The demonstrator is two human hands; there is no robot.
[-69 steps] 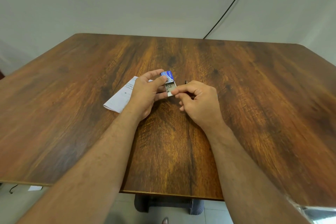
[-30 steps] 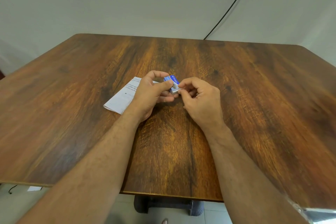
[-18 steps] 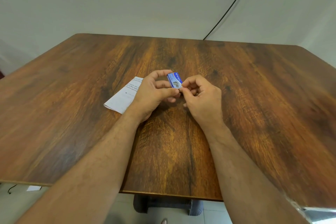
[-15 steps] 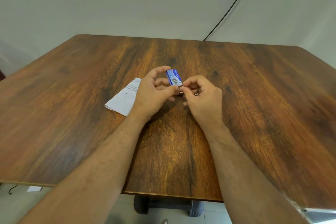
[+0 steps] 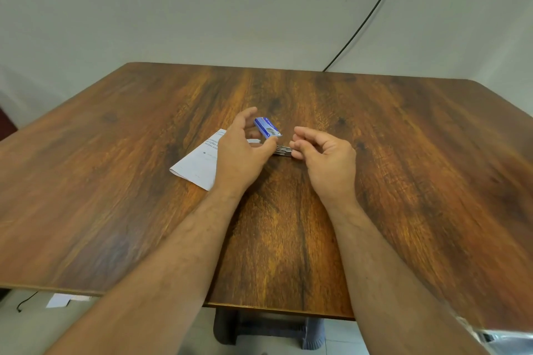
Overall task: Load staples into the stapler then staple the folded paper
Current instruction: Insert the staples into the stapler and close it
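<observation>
The left hand [image 5: 240, 157] pinches a small blue staple box [image 5: 267, 127] between thumb and fingers, its near end toward the right hand. Just beside it, the right hand [image 5: 327, 154] has its fingertips curled round the end of a silvery staple strip [image 5: 282, 150] that bridges the gap between the two hands. The folded paper [image 5: 197, 164] lies flat on the wooden table [image 5: 403, 167], partly under the left hand, outboard of its grip. No stapler is visible anywhere near either grip. By my reading, staples are only now out of the box; loading and stapling both remain undone.
</observation>
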